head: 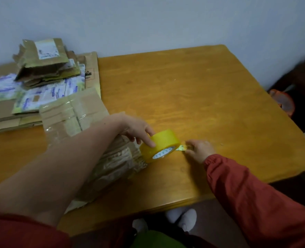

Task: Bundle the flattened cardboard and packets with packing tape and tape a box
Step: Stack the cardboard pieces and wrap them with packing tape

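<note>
A yellow roll of packing tape stands on edge on the wooden table, against a taped bundle of flattened cardboard. My left hand holds the roll from above, fingers curled over its top. My right hand pinches the free end of the tape, a short strip drawn out to the right of the roll. My left forearm lies across the bundle and hides part of it.
A loose stack of flattened cardboard and printed packets lies at the table's back left by the wall. An orange stool stands past the right edge. My feet in grey slippers show below the near edge.
</note>
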